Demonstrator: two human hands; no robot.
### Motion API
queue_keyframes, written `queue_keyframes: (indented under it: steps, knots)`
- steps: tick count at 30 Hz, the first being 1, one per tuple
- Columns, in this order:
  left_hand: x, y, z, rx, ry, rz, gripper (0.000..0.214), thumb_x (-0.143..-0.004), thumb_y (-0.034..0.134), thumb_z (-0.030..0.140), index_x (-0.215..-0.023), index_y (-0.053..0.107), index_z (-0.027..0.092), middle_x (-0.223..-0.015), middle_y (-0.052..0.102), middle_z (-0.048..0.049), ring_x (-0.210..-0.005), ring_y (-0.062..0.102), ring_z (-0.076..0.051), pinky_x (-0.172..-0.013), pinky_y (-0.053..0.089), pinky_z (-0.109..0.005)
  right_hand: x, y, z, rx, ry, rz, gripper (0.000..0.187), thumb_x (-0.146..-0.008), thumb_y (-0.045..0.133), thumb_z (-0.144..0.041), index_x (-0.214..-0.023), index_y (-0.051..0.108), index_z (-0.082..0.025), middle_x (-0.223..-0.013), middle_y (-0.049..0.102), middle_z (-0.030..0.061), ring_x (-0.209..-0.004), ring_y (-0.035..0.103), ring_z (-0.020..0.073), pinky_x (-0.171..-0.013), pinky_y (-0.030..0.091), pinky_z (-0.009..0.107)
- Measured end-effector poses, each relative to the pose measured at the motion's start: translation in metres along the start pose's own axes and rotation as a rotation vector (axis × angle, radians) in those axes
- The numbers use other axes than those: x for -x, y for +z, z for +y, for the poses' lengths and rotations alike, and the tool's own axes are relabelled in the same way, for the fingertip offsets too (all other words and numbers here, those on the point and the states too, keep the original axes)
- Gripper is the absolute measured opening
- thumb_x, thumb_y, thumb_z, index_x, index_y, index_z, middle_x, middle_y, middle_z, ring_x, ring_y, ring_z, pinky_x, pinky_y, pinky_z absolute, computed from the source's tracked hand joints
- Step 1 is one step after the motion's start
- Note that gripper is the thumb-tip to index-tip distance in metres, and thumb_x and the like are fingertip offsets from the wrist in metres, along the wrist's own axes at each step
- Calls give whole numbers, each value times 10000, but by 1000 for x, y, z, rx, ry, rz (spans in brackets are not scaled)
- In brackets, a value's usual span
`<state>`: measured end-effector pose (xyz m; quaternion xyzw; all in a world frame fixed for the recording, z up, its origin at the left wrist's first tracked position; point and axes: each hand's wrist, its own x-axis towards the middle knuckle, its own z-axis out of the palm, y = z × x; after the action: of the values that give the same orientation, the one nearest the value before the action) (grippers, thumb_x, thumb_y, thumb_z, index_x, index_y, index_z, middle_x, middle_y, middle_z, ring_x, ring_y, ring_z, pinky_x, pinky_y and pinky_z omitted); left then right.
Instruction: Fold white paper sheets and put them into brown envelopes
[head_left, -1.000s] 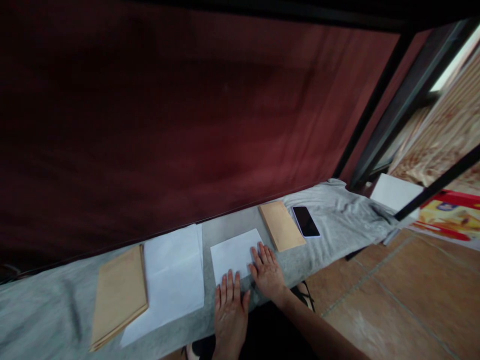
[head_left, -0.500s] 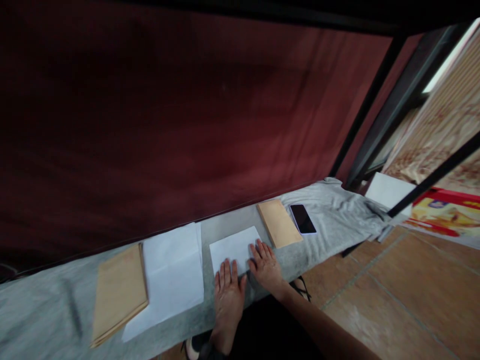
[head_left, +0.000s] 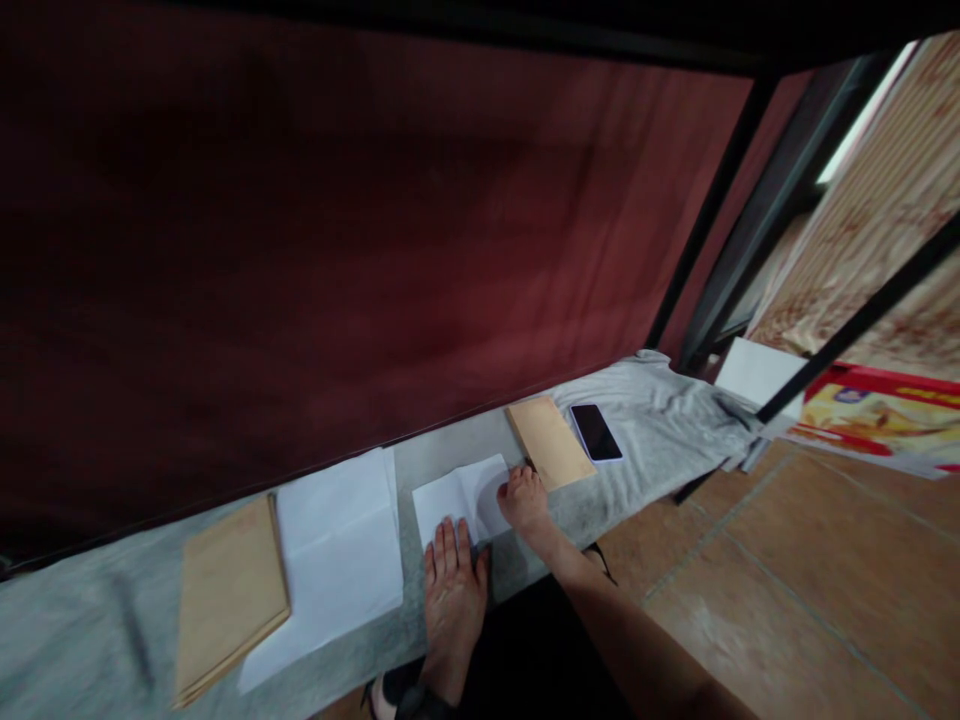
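Note:
A white sheet of paper [head_left: 442, 498] lies in front of me on a grey cloth, with a bend running down its middle. My left hand [head_left: 454, 590] rests flat on its left part, fingers stretched out. At the right edge, my right hand [head_left: 523, 497] has its fingers curled in on the paper, and that side looks slightly raised. The right fingertips are partly hidden. Just beyond the right hand is a small stack of brown envelopes [head_left: 553, 442].
To the left lie larger white sheets [head_left: 337, 550], partly under a stack of brown envelopes [head_left: 229, 590]. A phone [head_left: 597, 433] sits at the right on the cloth [head_left: 660, 410]. A dark red panel [head_left: 420, 250] rises behind, and a black metal post [head_left: 705, 220] stands at right.
My right hand has gone from lying flat on the paper to curling its fingers at the right edge. The sheet now shows a bend. My left hand stays flat.

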<state>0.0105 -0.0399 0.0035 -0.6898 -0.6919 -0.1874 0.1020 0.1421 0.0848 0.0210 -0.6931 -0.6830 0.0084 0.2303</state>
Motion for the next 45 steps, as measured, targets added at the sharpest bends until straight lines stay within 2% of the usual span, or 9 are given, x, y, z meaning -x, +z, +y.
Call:
queue_keyframes:
  steps: [8,14,19,22,26,32,37,41,45]
  knots:
    - [-2,-8,3,39,-6,-19,544,-989,382,340,-1508,432,182,-1573,416,-173,-1476,349,-323,-1181,320,-556,-3,-10,13,-189,7,-41,149,-793,508,-101,-771,637,-170,-692,653,85,-720,647,240,-675,516,317]
    - [-3,-11,0,119,-7,-10,562,-999,375,374,-1524,400,173,-1585,405,-159,-1497,310,-301,-1196,306,-544,-15,-40,6,-410,-68,-94,194,-862,483,-117,-766,622,-214,-578,598,-37,-543,593,150,-501,444,222]
    - [-6,-20,-9,298,-123,93,614,-1015,348,381,-1579,245,161,-1642,290,-155,-1518,261,-276,-1199,342,-489,-48,-97,-7,-527,-123,-17,217,-1002,437,-237,-1086,634,-202,-884,710,13,-794,676,170,-690,524,253]
    - [-5,-29,-10,352,-190,114,624,-1012,353,372,-1593,195,210,-1659,249,-127,-1514,275,-266,-1201,353,-474,-48,-119,-10,-645,-311,35,272,-1030,410,-238,-1200,616,-190,-1041,713,61,-954,678,191,-850,531,302]
    - [7,-42,-5,378,-213,132,615,-1008,352,339,-1595,185,261,-1676,205,-88,-1518,267,-264,-1208,344,-472,-12,-100,6,-533,-617,-102,336,-942,479,-84,-1210,611,-235,-1193,696,31,-1165,619,155,-1086,430,348]
    - [9,-46,-6,456,-211,104,541,-1016,301,305,-1553,311,236,-1649,290,-74,-1498,313,-240,-1213,341,-451,53,-44,50,-403,-719,-292,408,-824,478,5,-1127,626,-224,-1303,666,31,-1286,547,150,-1186,325,375]
    - [-34,-25,8,423,80,-159,470,-1023,329,367,-1427,509,209,-1558,464,-77,-1464,379,-203,-1166,414,-424,73,-33,61,-399,-744,-249,401,-883,459,-56,-1235,612,-172,-1328,654,97,-1296,551,177,-1178,347,389]
    - [-73,-7,34,346,334,-324,507,-1032,301,373,-1496,433,214,-1590,423,-53,-1501,301,-173,-1216,319,-402,75,-33,60,-296,-771,-280,382,-893,502,-101,-1236,659,-160,-1253,697,122,-1241,601,219,-1179,348,394]
    - [-99,11,39,260,375,-397,478,-1028,307,403,-1452,493,284,-1561,466,-4,-1475,353,-172,-1216,288,-424,72,-38,61,-316,-769,-340,427,-914,503,-140,-1313,644,-198,-1357,648,93,-1327,534,223,-1207,284,371]
